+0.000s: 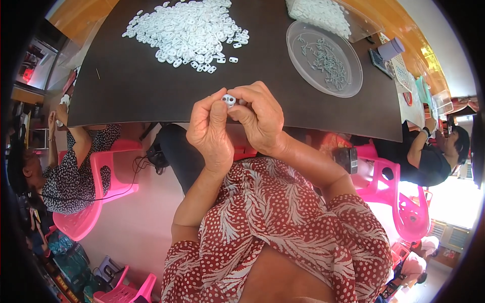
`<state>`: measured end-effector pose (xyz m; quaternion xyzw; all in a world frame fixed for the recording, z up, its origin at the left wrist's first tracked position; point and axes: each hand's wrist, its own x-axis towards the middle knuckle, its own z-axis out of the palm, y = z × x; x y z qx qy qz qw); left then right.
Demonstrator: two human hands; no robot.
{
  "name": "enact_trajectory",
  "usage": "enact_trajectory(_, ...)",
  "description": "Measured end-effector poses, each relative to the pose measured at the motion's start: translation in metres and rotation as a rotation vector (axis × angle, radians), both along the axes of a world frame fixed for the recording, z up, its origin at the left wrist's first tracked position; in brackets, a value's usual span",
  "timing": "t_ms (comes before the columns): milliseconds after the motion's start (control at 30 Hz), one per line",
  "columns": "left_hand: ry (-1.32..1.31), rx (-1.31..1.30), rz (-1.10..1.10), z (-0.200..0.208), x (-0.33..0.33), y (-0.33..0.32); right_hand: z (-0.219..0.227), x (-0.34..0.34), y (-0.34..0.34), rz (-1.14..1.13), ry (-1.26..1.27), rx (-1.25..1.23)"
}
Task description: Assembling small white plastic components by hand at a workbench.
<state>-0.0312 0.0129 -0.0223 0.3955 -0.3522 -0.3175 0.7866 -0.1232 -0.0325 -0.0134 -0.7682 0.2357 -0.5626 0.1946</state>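
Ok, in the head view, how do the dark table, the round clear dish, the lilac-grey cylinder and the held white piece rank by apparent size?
Largest to smallest:
1. Dark table
2. Round clear dish
3. Lilac-grey cylinder
4. Held white piece, partly covered by fingertips

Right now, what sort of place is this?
Probably an assembly workroom: dark table with a heap of white two-holed pieces, a clear dish of small grey parts, and pink plastic chairs nearby.
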Motion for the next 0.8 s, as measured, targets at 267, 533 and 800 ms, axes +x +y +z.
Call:
enact_trajectory(267, 0.007, -0.003, -0.011, 0.002, -0.004, -0.001, 0.003, 0.003, 0.000, -0.045, -0.012, 0.023)
enact_trajectory(533, -0.106, 0.087, 0.051, -0.009, -0.013, -0.007, -0.005, 0.006, -0.006, -0.113, -0.120, -0.037)
enact_trajectory(800, -0.089, 0.079, 0.006, -0.006, -0.017, -0.012, 0.004, 0.002, -0.010, -0.115, -0.105, -0.079)
